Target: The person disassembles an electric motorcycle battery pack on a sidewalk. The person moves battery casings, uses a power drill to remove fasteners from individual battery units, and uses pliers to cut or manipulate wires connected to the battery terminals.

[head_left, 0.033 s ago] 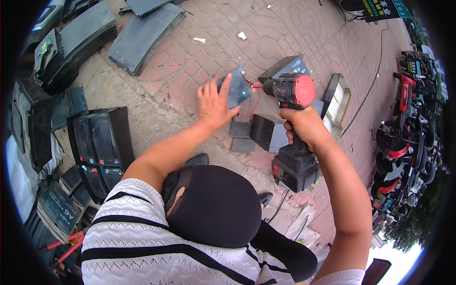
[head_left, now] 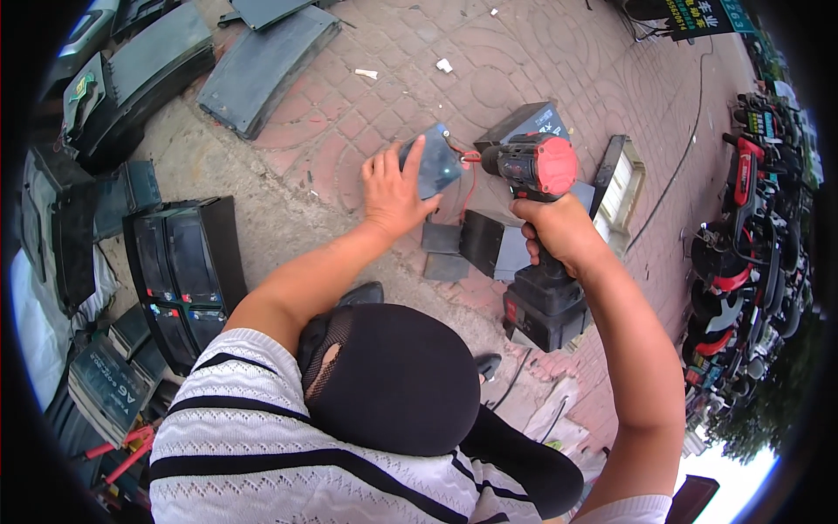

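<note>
My left hand [head_left: 393, 190] grips a dark grey battery [head_left: 436, 166], its fingers over one side and the thumb along the near edge. In my right hand [head_left: 563, 231] is a red and black cordless drill [head_left: 532, 166], held by its handle with the chuck toward the battery. The drill's tip meets the battery's right side, where a red wire [head_left: 474, 196] is attached; the exact contact is too small to make out. More dark batteries [head_left: 497, 243] stand just below the drill, and another dark battery [head_left: 522, 127] lies behind it.
A black case with several batteries [head_left: 181, 271] stands at left, near more stacked batteries [head_left: 109, 375]. Grey cases [head_left: 266, 65] lie at the far left. A pale open tray [head_left: 618, 188] is right of the drill. Parked scooters [head_left: 742, 253] line the right side.
The drill has tilted very slightly, its base shifting a little to the right. My left hand and the battery have stayed in place.
</note>
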